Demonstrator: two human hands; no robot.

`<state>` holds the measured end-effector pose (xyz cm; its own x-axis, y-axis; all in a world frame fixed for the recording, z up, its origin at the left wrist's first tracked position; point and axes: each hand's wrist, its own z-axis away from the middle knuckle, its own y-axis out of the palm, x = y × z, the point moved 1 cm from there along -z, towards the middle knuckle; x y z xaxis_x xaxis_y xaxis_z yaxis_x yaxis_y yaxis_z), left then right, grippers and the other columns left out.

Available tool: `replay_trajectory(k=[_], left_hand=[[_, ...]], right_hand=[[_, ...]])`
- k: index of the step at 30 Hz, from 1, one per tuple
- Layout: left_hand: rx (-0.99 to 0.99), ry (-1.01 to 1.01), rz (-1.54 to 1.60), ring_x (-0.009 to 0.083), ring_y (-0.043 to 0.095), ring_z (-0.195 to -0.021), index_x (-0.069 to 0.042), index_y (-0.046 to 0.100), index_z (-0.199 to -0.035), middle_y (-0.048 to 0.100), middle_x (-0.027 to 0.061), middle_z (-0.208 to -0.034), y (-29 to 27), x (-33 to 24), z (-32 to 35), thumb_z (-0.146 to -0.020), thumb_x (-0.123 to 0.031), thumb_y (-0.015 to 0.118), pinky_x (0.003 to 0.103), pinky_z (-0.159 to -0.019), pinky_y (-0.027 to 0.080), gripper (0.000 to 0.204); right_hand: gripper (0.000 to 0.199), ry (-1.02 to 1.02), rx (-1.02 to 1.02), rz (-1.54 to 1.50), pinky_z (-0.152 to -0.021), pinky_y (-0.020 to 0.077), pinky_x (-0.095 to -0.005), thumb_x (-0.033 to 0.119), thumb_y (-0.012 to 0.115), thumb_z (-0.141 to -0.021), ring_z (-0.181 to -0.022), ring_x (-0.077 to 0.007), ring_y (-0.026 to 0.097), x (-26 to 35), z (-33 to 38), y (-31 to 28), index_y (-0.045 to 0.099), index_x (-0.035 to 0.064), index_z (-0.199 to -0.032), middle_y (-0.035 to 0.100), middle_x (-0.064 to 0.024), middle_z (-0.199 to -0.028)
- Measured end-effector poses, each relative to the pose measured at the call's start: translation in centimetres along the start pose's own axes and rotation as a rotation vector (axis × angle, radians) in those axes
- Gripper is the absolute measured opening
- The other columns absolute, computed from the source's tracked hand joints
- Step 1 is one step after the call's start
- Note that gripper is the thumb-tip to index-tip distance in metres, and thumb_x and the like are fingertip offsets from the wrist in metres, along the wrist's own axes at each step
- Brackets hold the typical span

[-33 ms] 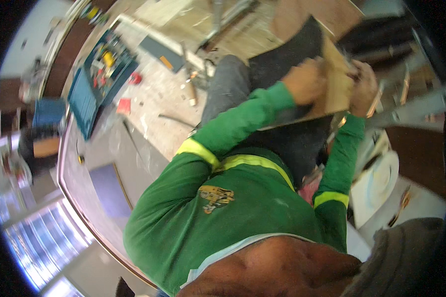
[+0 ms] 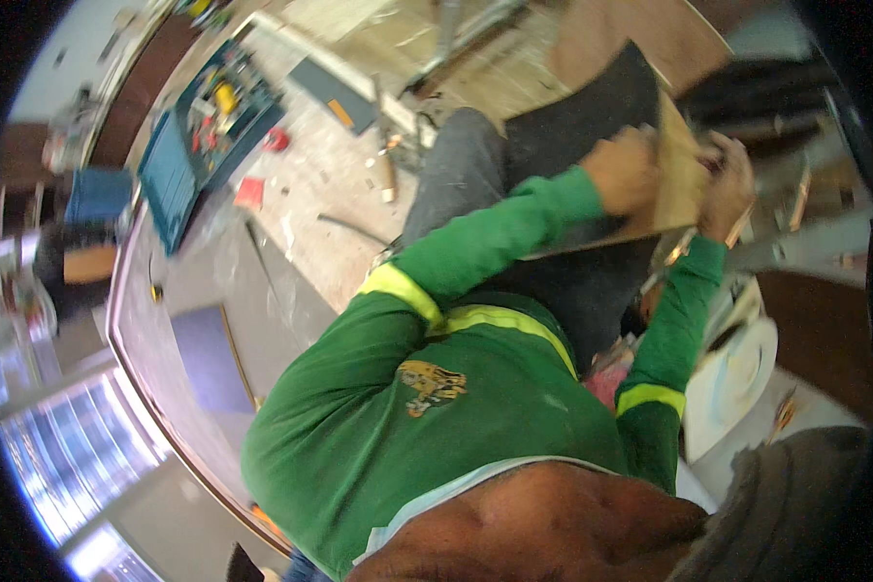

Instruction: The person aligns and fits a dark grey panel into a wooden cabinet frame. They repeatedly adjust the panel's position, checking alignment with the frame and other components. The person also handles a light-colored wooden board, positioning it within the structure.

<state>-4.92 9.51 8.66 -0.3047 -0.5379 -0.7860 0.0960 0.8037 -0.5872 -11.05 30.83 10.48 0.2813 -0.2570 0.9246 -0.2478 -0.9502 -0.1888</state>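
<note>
A panel with a dark face (image 2: 565, 131) and a light tan wooden side (image 2: 677, 179) leans over my lap, tilted. My left hand (image 2: 626, 170) is closed in a fist against the tan side, its fingers blurred; what it holds, if anything, is hidden. On the panel's right side, my right hand (image 2: 727, 189) curls its fingers at the tan edge. A small dark thing shows by its fingertips, too smeared to name. Beneath the panel, dark material covers my lap.
An open blue toolbox (image 2: 225, 107) with several tools lies to the left. Around it are a red tape roll (image 2: 275, 140), a dark board with an orange mark (image 2: 332, 95), a wooden-handled tool (image 2: 386, 175) and a dark flat board (image 2: 213, 359). Metal legs stand ahead.
The view has shifted slightly, so my hands and the panel appear a little farther right. Both hands stay at the panel, with little change in their grip.
</note>
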Motion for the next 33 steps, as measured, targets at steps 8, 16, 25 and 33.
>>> replay_trajectory(k=[8, 16, 25, 33], left_hand=[[-0.071, -0.040, 0.106, 0.0492, 0.064, -0.104, 0.014, 0.055, -0.117, 0.063, 0.0338, -0.109, 4.5, 6.8, -7.3, -0.090, -0.031, 0.064, 0.056, -0.080, 0.057, 0.053], [-0.124, -0.128, 0.270, 0.0495, 0.064, -0.105, 0.021, 0.049, -0.126, 0.059, 0.0357, -0.119, 0.5, 6.1, -3.1, -0.090, -0.025, 0.062, 0.054, -0.090, 0.055, 0.060], [-0.306, -0.342, 0.475, 0.0543, 0.063, -0.107, 0.019, 0.047, -0.130, 0.053, 0.0396, -0.127, -0.8, 8.5, -2.0, -0.094, -0.024, 0.057, 0.057, -0.093, 0.054, 0.057], [-0.391, -0.176, 0.596, 0.0508, 0.059, -0.114, 0.009, 0.047, -0.137, 0.054, 0.0368, -0.127, -0.7, 8.8, -2.1, -0.094, -0.022, 0.059, 0.055, -0.094, 0.053, 0.055]], right_hand=[[0.046, 0.106, 0.326, 0.068, -0.085, 0.0508, -0.0298, 0.040, 0.050, -0.109, -0.096, -0.0160, 0.065, 5.2, -4.6, 2.2, 0.069, 0.0006, -0.126, 0.068, -0.0058, -0.099], [0.051, 0.093, 0.512, 0.458, -0.091, 0.0465, -0.0314, 0.045, 0.050, -0.109, -0.106, -0.0178, 0.063, 6.8, -1.9, 8.4, 0.066, 0.0032, -0.133, 0.068, -0.0063, -0.105], [0.047, -0.073, 0.610, 0.456, -0.097, 0.0466, -0.0310, 0.040, 0.056, -0.108, -0.106, -0.0169, 0.062, 10.7, -0.7, 14.8, 0.065, -0.0001, -0.132, 0.069, -0.0090, -0.112], [0.039, -0.213, 0.818, 0.413, -0.096, 0.0476, -0.0298, 0.028, 0.063, -0.106, -0.103, -0.0152, 0.060, 15.9, 5.7, 20.4, 0.063, -0.0017, -0.130, 0.066, -0.0081, -0.112]])
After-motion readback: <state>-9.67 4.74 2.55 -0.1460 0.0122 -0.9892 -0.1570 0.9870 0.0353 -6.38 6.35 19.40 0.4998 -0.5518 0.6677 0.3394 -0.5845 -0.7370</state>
